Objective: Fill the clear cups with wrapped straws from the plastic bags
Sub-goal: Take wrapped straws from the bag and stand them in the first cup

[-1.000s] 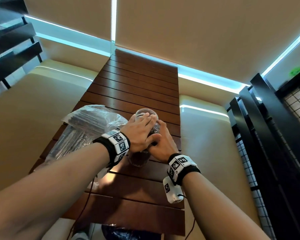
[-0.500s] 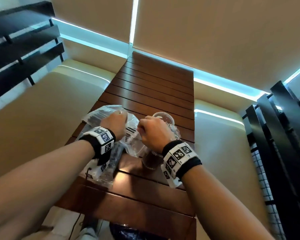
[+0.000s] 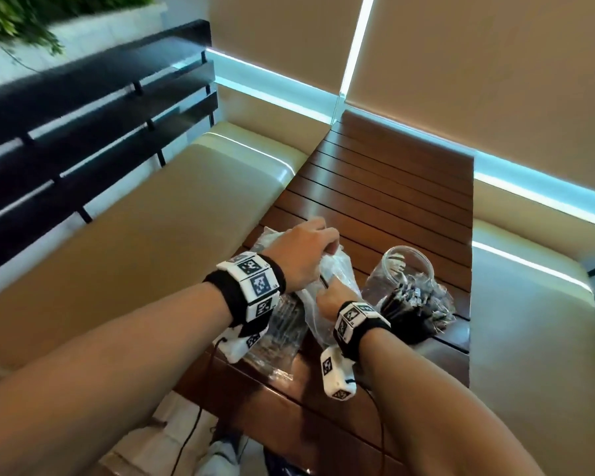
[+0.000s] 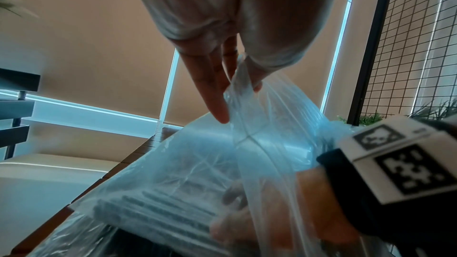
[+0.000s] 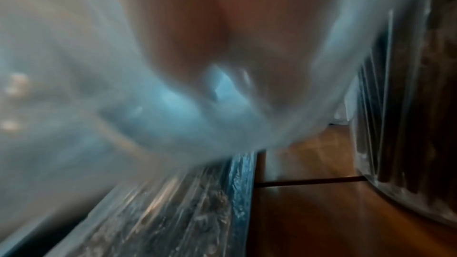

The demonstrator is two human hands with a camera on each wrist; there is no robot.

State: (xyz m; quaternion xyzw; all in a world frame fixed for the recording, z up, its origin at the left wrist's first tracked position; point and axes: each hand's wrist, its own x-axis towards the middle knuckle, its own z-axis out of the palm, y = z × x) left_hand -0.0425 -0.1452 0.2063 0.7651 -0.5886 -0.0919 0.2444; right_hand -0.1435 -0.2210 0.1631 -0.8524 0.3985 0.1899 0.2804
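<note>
A clear plastic bag (image 3: pixel 339 269) of wrapped straws lies on the slatted wooden table (image 3: pixel 392 187). My left hand (image 3: pixel 306 252) pinches the bag's lifted mouth; its fingers (image 4: pixel 215 93) hold the plastic edge. My right hand (image 3: pixel 328 298) reaches into the bag, and through the film its fingers (image 4: pixel 230 222) curl at the end of the wrapped straws (image 4: pixel 160 208). Right of the bag stands a clear cup (image 3: pixel 406 266). Just in front of it, dark wrapped straws (image 3: pixel 418 309) stand bunched in a clear cup (image 5: pixel 408 105). The right wrist view is blurred by plastic.
More plastic with straws (image 3: pixel 282 328) lies flat under my left wrist near the table's front edge. Beige padded benches (image 3: pixel 172 214) flank the table on both sides. A black slatted divider (image 3: pixel 83 125) rises at the left, a wire grid (image 4: pixel 420 36) at the right.
Both hands left the cup and moved left to the bag. My left hand has lifted the bag's mouth and my right hand has gone inside it. My head turned left.
</note>
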